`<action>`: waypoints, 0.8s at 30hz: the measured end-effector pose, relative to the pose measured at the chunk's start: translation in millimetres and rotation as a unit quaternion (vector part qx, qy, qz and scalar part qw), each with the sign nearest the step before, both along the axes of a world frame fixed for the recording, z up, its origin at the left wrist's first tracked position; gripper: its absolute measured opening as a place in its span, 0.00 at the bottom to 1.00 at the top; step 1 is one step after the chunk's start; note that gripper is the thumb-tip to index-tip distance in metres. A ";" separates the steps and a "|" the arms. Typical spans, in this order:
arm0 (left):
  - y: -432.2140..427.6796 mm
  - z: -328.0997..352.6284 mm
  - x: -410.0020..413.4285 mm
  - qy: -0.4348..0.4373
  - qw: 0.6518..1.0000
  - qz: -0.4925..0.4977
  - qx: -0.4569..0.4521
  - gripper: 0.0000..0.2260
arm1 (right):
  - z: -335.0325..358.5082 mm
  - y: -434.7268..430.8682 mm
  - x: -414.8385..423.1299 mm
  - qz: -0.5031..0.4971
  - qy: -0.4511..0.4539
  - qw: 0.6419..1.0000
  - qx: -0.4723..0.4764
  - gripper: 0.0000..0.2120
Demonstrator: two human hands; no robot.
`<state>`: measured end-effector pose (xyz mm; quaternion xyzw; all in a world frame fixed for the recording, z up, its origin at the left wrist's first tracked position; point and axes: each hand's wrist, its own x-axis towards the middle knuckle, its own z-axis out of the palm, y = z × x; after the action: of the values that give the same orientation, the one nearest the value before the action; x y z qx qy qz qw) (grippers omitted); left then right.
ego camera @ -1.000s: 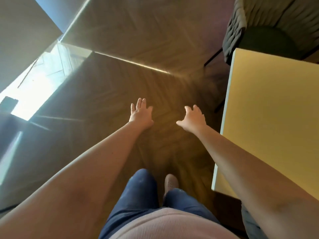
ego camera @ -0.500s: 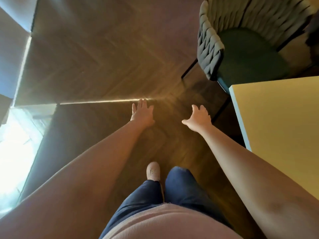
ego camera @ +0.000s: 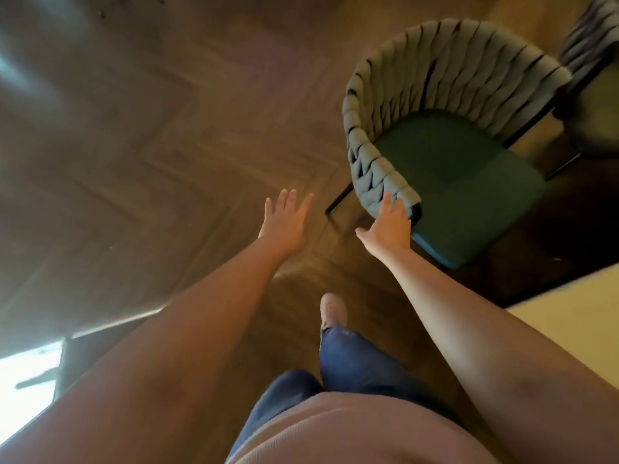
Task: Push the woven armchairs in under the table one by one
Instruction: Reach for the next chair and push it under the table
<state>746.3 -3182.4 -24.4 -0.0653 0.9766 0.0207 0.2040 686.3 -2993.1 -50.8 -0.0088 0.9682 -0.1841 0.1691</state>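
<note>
A grey woven armchair (ego camera: pixel 432 72) with a dark green seat cushion stands on the wood floor at the upper right, pulled out from the yellow table (ego camera: pixel 576 316) whose corner shows at the lower right. My right hand (ego camera: pixel 388 226) is stretched out flat, fingers apart, with its fingertips at the near end of the chair's woven armrest; whether they touch it I cannot tell. My left hand (ego camera: pixel 284 222) hovers open over bare floor to the left of the chair, holding nothing. A second woven armchair (ego camera: pixel 593 38) shows partly at the top right edge.
Dark herringbone wood floor (ego camera: pixel 150 145) spreads across the left and top. A bright patch of sunlight (ego camera: pixel 26 390) lies at the lower left. My legs in blue trousers and one light shoe (ego camera: pixel 331 309) are below the hands.
I have walked forward and turned toward the chair, which now fills the upper right. My right hand has come up to the armrest's end. The table has slid to the lower right.
</note>
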 end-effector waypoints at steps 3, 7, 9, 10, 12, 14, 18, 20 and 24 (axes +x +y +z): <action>-23.3 7.6 -72.4 0.002 1.000 -0.027 -0.002 0.40 | 5.3 -19.5 -64.5 -0.030 0.005 1.000 0.006 0.47; -49.9 15.8 -154.7 -0.007 0.997 -0.079 -0.004 0.39 | 6.5 -41.1 -129.2 -0.077 -0.042 0.996 0.004 0.48; -63.2 13.8 -200.5 -0.016 0.993 -0.117 -0.002 0.40 | 2.4 -51.4 -159.1 -0.100 -0.063 0.993 -0.006 0.50; -69.7 11.1 -222.8 -0.019 0.991 -0.134 -0.004 0.40 | -1.1 -56.3 -172.2 -0.109 -0.079 0.991 -0.015 0.51; -81.6 6.0 -264.4 -0.015 0.982 -0.187 -0.019 0.41 | -7.6 -67.1 -194.9 -0.118 -0.109 0.986 -0.048 0.52; -92.0 -1.3 -308.1 -0.023 0.968 -0.249 -0.031 0.43 | -13.3 -77.4 -215.9 -0.149 -0.132 0.974 -0.105 0.52; -104.1 -3.6 -387.6 -0.040 0.926 -0.368 -0.077 0.44 | -17.7 -102.4 -244.9 -0.279 -0.135 0.927 -0.212 0.53; -105.4 0.8 -422.1 -0.046 0.899 -0.424 -0.101 0.43 | -19.3 -115.6 -255.5 -0.328 -0.134 0.905 -0.235 0.53; -91.4 8.7 -476.2 -0.049 0.843 -0.520 -0.130 0.46 | -23.5 -127.1 -270.4 -0.326 -0.156 0.910 -0.205 0.54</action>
<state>270.1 -3273.8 -15.7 0.4250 0.8499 -0.2188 0.2217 415.9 -3120.1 -74.3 0.3016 0.8195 -0.4220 0.2436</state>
